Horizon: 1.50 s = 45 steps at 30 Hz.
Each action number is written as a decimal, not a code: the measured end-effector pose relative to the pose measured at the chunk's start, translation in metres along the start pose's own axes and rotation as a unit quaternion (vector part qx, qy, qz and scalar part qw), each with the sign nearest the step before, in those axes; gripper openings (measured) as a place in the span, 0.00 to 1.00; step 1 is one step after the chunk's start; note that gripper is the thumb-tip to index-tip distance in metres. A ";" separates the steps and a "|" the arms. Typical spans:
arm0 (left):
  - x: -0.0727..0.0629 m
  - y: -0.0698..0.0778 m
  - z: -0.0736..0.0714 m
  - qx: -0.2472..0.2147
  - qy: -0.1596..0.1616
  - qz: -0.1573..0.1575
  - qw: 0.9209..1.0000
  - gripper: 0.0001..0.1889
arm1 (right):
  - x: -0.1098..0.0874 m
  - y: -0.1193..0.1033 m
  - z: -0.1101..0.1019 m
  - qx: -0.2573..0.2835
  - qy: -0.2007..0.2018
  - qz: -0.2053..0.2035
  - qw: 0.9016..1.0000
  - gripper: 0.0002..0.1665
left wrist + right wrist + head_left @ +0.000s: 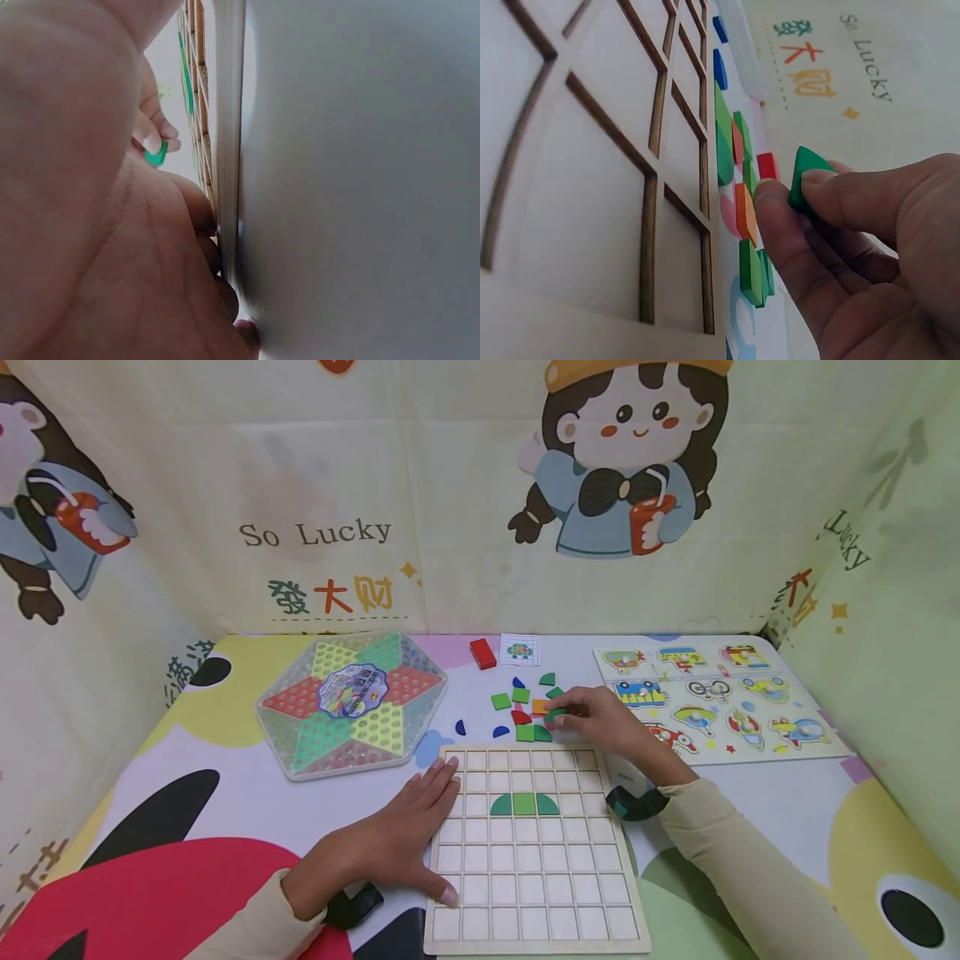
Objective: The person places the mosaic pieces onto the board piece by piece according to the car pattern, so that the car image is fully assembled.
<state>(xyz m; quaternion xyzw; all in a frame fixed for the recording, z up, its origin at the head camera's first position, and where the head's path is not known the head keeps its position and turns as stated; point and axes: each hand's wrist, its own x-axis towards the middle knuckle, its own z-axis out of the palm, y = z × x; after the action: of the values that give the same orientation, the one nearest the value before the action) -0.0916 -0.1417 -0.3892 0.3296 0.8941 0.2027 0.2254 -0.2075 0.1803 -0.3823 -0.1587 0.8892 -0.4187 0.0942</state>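
Right hand (603, 717) has a green piece (555, 716) pinched, sitting just past the far edge of the grid board (537, 947). Left hand (397, 828)'s way farther off, fingers out straight on the left rim

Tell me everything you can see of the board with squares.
The board looks wooden, with a pale frame and thin strips forming whitish square cells. It lies flat on the table. Toward its far end, three green pieces sit side by side: a lighter square between two round-edged ones. The left hand touches its left side.
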 end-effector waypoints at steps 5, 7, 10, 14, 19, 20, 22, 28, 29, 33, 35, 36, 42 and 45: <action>0.001 0.001 -0.001 -0.002 0.001 0.001 1.000 0.66 | -0.003 -0.006 0.002 0.000 0.006 -0.017 1.000 0.11; 0.001 0.001 -0.001 -0.001 0.001 -0.001 1.000 0.66 | -0.004 -0.007 0.003 0.002 0.004 -0.018 1.000 0.10; 0.001 0.001 0.000 0.000 0.001 -0.003 1.000 0.66 | -0.006 -0.010 0.005 0.002 -0.005 -0.024 1.000 0.09; 0.002 0.001 0.000 0.001 0.001 -0.002 1.000 0.66 | -0.010 -0.016 0.010 0.009 -0.018 -0.036 0.999 0.08; 0.002 0.002 0.000 0.003 0.001 0.000 1.000 0.66 | -0.012 -0.020 0.015 0.011 -0.022 -0.055 0.998 0.08; 0.002 0.002 0.000 0.003 0.000 -0.001 1.000 0.66 | -0.012 -0.020 0.016 0.013 -0.023 -0.057 0.998 0.08; 0.002 0.002 0.000 0.002 -0.001 -0.002 1.000 0.66 | -0.013 -0.022 0.019 0.016 -0.026 -0.066 0.997 0.08; -0.001 0.000 0.000 -0.003 -0.002 -0.008 1.000 0.66 | -0.017 -0.026 0.033 0.027 -0.060 -0.098 0.993 0.08; -0.001 0.000 0.000 -0.004 -0.001 -0.008 1.000 0.66 | -0.018 -0.027 0.035 0.025 -0.062 -0.103 0.992 0.08; -0.001 0.000 0.000 -0.004 0.001 -0.004 1.000 0.66 | -0.024 -0.034 0.042 0.016 -0.059 -0.111 0.992 0.08; -0.001 0.000 0.000 -0.004 0.000 -0.003 1.000 0.66 | -0.027 -0.038 0.043 0.016 -0.066 -0.115 0.991 0.08; -0.001 0.000 0.000 -0.004 0.000 -0.003 1.000 0.66 | -0.029 -0.039 0.044 0.018 -0.073 -0.120 0.990 0.08; -0.001 0.001 -0.001 -0.001 -0.002 -0.003 1.000 0.66 | -0.036 -0.046 0.053 0.028 -0.105 -0.142 0.984 0.09; -0.001 0.001 -0.001 0.000 -0.005 -0.004 1.000 0.66 | -0.041 -0.051 0.059 0.025 -0.105 -0.151 0.983 0.09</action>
<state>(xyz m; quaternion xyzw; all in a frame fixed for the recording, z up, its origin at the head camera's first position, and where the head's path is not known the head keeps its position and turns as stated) -0.0912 -0.1417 -0.3880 0.3269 0.8945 0.1999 0.2302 -0.1415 0.1221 -0.3791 -0.3319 0.8295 -0.4309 0.1267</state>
